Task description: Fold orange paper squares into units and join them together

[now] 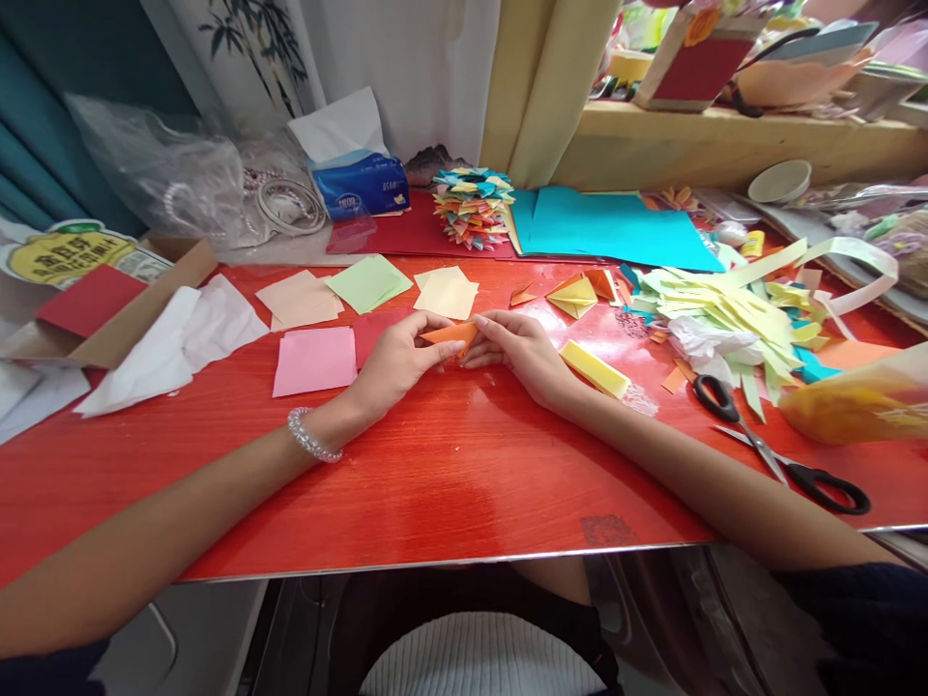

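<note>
Between my two hands, just above the red table (435, 483), is a folded piece of orange paper (453, 334). My left hand (398, 360) pinches its left part between thumb and fingers. At its right end, the thumb and fingers of my right hand (518, 350) press on it. Stacks of square paper lie around them: pink (314, 361), peach (300, 299), green (369, 283) and cream (447, 292). Beyond my right hand sit folded yellow and orange paper pieces (574, 296). A yellow block (594, 367) rests beside my right wrist.
Black-handled scissors (768, 449) lie partly open near my right forearm. Pale green paper strips (725, 309) heap at the right. Further back are blue sheets (616, 227), a colourful folded-paper stack (474, 208) and a tissue pack (362, 184). A cardboard box (145, 304) stands left.
</note>
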Action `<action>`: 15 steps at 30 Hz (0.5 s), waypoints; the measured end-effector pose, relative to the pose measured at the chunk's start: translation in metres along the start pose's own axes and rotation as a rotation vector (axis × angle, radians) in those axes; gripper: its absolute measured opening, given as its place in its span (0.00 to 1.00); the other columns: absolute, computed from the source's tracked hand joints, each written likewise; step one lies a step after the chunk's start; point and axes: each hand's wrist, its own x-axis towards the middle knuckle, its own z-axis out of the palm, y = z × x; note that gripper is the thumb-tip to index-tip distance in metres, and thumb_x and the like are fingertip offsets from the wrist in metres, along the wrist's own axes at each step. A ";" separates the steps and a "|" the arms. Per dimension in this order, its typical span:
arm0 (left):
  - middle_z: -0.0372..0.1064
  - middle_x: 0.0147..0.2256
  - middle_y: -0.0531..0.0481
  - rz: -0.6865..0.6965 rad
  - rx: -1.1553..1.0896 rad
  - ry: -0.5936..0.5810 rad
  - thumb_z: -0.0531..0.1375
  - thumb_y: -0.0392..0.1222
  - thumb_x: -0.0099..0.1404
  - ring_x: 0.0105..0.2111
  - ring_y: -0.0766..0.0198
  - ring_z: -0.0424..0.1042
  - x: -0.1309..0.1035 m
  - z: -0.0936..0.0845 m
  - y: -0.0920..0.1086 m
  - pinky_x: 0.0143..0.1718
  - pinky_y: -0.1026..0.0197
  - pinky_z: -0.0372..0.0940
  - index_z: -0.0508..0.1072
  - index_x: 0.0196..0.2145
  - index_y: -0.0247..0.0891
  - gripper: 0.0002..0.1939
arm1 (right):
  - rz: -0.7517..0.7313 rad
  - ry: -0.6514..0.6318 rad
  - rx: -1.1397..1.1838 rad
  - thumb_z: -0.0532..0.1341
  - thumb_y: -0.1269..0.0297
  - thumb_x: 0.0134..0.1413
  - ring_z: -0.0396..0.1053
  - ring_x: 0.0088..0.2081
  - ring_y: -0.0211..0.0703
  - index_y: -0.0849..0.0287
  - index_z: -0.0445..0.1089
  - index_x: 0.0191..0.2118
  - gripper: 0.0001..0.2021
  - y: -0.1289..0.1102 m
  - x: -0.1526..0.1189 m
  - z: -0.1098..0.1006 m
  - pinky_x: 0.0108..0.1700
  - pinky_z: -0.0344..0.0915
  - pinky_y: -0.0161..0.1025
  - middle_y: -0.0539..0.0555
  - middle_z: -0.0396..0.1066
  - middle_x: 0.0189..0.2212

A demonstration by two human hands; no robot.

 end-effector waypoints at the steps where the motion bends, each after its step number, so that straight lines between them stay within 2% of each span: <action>1: 0.69 0.36 0.51 0.000 -0.011 -0.003 0.61 0.44 0.59 0.27 0.69 0.66 0.000 0.000 0.000 0.34 0.63 0.62 0.71 0.38 0.36 0.11 | 0.000 -0.008 -0.006 0.61 0.57 0.55 0.73 0.29 0.35 0.61 0.69 0.35 0.11 -0.001 0.000 0.000 0.35 0.73 0.34 0.51 0.73 0.27; 5: 0.70 0.35 0.50 0.003 0.019 0.010 0.58 0.47 0.62 0.29 0.67 0.66 -0.001 0.001 0.003 0.35 0.63 0.62 0.73 0.43 0.37 0.15 | -0.001 -0.031 -0.066 0.63 0.58 0.53 0.74 0.28 0.35 0.60 0.68 0.39 0.12 -0.004 -0.001 0.001 0.35 0.73 0.34 0.51 0.72 0.29; 9: 0.71 0.34 0.51 0.013 0.027 0.022 0.62 0.44 0.58 0.32 0.65 0.69 -0.003 0.002 0.005 0.39 0.62 0.63 0.70 0.50 0.40 0.22 | 0.008 0.035 -0.017 0.62 0.56 0.53 0.73 0.25 0.35 0.61 0.66 0.38 0.13 -0.005 0.000 0.000 0.31 0.72 0.32 0.49 0.71 0.24; 12: 0.71 0.32 0.51 0.030 0.022 0.047 0.62 0.44 0.59 0.30 0.66 0.68 -0.003 0.001 0.005 0.37 0.62 0.63 0.72 0.48 0.39 0.19 | -0.008 0.004 -0.001 0.63 0.56 0.52 0.74 0.26 0.35 0.60 0.65 0.36 0.13 -0.004 0.000 0.000 0.32 0.72 0.32 0.49 0.71 0.26; 15: 0.70 0.28 0.52 0.031 -0.007 0.078 0.60 0.49 0.60 0.25 0.68 0.66 -0.002 0.000 0.004 0.32 0.63 0.63 0.75 0.42 0.38 0.15 | -0.016 -0.026 -0.047 0.64 0.58 0.51 0.73 0.28 0.34 0.60 0.66 0.34 0.11 -0.003 0.000 -0.001 0.33 0.72 0.32 0.49 0.72 0.27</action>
